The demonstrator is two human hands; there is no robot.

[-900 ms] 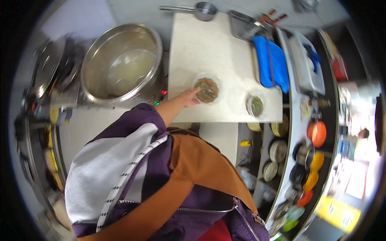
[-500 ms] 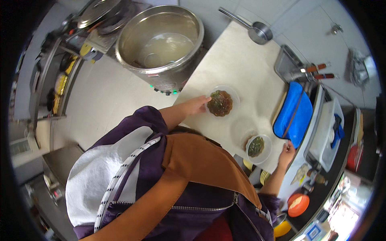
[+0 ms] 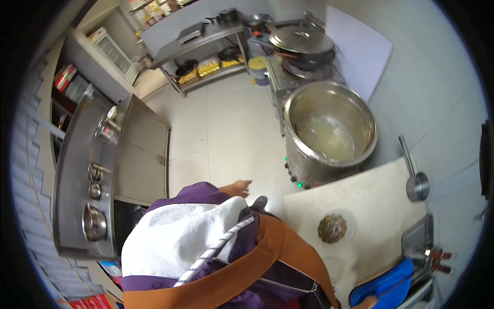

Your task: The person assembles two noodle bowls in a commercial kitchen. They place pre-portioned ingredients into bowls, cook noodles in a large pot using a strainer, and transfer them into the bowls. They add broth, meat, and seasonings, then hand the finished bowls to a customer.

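My left hand (image 3: 238, 189) hangs over the floor, left of the counter, with its fingers stretched out and nothing in them. At the lower edge of the picture my right hand (image 3: 367, 303) shows only in part, beside a blue folded cloth or pouch (image 3: 387, 284); its fingers are cut off. Between the hands, on the pale counter (image 3: 378, 203), stands a clear round bowl (image 3: 332, 228) of brown liquid with chopped greens. A long-handled steel saucepan (image 3: 417, 186) sits at the counter's far right, against the wall.
Beyond the counter stands a large steel boiler (image 3: 301, 164) with cloudy liquid and green lights. A lidded pan (image 3: 301, 40) is on the stove behind it. To the left, a steel worktop (image 3: 77, 206) holds several pots. A metal tray (image 3: 418, 238) lies at the right.
The view has swung left, showing more floor and the left worktop. My left hand has let go of the larger bowl and moved off the counter. The smaller bowl is no longer seen.
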